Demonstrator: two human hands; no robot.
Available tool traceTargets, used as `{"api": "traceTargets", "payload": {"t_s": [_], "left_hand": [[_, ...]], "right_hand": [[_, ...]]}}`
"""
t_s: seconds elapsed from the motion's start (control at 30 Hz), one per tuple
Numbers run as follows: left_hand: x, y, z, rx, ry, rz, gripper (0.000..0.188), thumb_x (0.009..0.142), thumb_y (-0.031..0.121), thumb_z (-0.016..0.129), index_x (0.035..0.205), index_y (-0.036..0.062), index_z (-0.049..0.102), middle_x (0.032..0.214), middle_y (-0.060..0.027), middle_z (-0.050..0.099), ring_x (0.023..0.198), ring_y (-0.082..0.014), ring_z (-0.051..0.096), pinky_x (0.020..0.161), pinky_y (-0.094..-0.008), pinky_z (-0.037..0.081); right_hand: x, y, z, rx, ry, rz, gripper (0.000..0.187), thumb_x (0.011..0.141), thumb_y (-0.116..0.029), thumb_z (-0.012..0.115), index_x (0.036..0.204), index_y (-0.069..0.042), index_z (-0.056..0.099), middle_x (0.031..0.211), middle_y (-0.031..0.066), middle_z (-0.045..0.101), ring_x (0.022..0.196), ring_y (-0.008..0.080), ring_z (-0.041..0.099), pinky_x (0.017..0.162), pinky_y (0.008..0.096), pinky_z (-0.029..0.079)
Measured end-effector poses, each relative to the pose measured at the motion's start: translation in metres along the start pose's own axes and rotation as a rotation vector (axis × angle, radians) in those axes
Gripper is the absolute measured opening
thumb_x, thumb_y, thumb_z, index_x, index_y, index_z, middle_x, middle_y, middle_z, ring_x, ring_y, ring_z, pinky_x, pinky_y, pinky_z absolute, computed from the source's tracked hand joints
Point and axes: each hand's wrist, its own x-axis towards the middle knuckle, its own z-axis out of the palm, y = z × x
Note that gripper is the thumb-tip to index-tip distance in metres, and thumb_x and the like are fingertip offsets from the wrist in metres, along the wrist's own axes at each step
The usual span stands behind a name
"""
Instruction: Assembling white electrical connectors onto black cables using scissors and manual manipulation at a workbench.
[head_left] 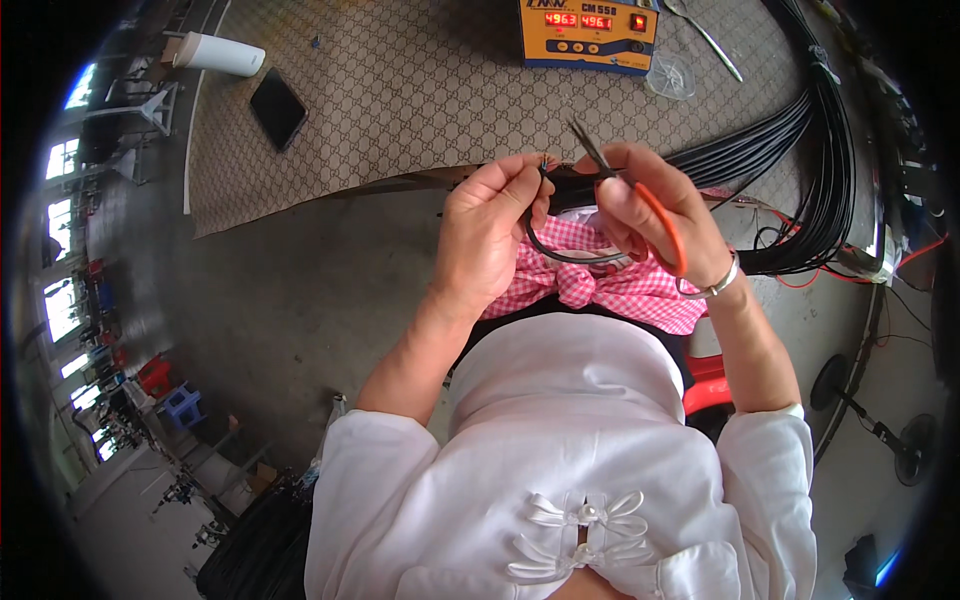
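Observation:
My left hand (485, 225) pinches a black cable (540, 243) close to its end, where thin wire ends stick up past the fingertips. From there the cable curves down and across toward my right hand (665, 215). That hand is closed around orange-handled scissors (668, 240), whose metal blades point up and to the left. The blade tips are near the cable end but apart from it. Whether the blades are parted is hard to make out. Both hands are raised over my lap, just in front of the table's near edge.
A patterned table (400, 100) carries a yellow-and-blue device with red digits (588, 38), a clear dish (670, 76), tweezers (710, 40), a dark phone (277, 110) and a white tumbler (220, 54). A thick bundle of black cables (835, 150) hangs along the right side.

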Motion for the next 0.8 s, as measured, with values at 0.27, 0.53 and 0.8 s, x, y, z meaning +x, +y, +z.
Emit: {"api": "traceTargets", "payload": {"t_s": [0.27, 0.53, 0.8], "left_hand": [[-0.001, 0.003, 0.003, -0.017, -0.027, 0.011, 0.019, 0.088, 0.009, 0.05, 0.102, -0.0026, 0.055, 0.078, -0.0054, 0.053, 0.067, -0.0109, 0.047, 0.062, -0.0229, 0.04], [0.003, 0.001, 0.007, -0.058, -0.026, 0.095, 0.015, 0.088, 0.008, 0.049, 0.099, 0.0013, 0.056, 0.081, -0.0057, 0.054, 0.07, -0.0127, 0.05, 0.063, -0.025, 0.043], [0.011, -0.003, 0.013, -0.109, -0.076, 0.08, 0.014, 0.088, 0.008, 0.048, 0.099, 0.0025, 0.055, 0.082, -0.0063, 0.055, 0.07, -0.0131, 0.051, 0.065, -0.0258, 0.043]], "right_hand": [[0.062, 0.031, -0.015, -1.226, 0.191, -0.426, 0.027, 0.066, -0.011, 0.064, 0.093, -0.009, 0.058, 0.079, 0.0098, 0.056, 0.075, 0.0287, 0.056, 0.065, 0.0386, 0.045], [0.082, 0.056, -0.023, -1.413, 0.309, -0.591, 0.023, 0.07, -0.011, 0.055, 0.092, -0.013, 0.06, 0.09, 0.0056, 0.052, 0.095, 0.0244, 0.048, 0.081, 0.0362, 0.038], [0.057, 0.056, -0.038, -1.192, 0.312, -0.564, 0.029, 0.071, -0.014, 0.06, 0.1, -0.009, 0.058, 0.09, 0.0078, 0.057, 0.089, 0.026, 0.053, 0.076, 0.0358, 0.042]]}}
